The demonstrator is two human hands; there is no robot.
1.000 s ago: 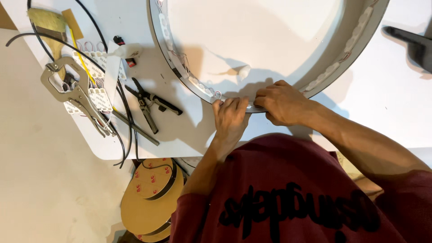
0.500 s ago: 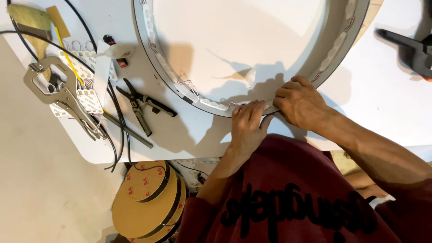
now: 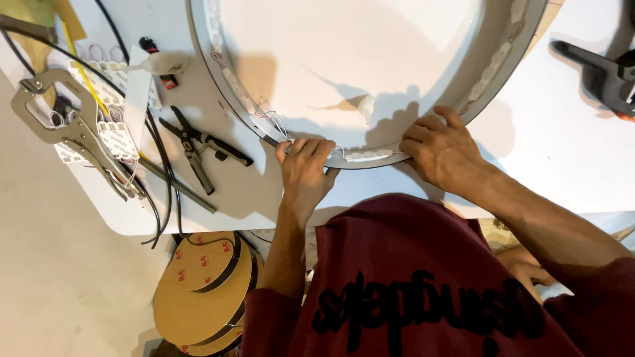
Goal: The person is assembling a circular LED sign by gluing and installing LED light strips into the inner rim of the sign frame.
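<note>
I am leaning over a white worktable (image 3: 569,165), and a big round sign frame (image 3: 370,73) with a white face and a dark rim is taking up most of its far half, running out of view at the top. My maroon shirt (image 3: 423,284) is filling the lower part of the view. A stack of brown-backed tape rolls (image 3: 205,291) is sitting on the floor just below the table's near edge. A chain of small white LED modules (image 3: 235,86) joined by thin wires is lining the inside of the rim, and the near arc of that rim is lying between my two hands.

My right hand (image 3: 444,151) is resting on the rim's near right stretch, fingers spread and curled over the edge, pressing rather than gripping anything loose. My left hand (image 3: 305,173) is lying flat against the lowest part of the rim, fingers together and pointing up at the module strip, touching it; I cannot tell whether it is pinching a wire.

Off to the left, silver locking C-clamp pliers (image 3: 73,129) are lying over loose white modules, with black cables (image 3: 155,192) trailing past. Black-handled cutters (image 3: 198,149) are lying between the pliers and the frame. A black spring clamp (image 3: 605,76) is sitting at the far right.
</note>
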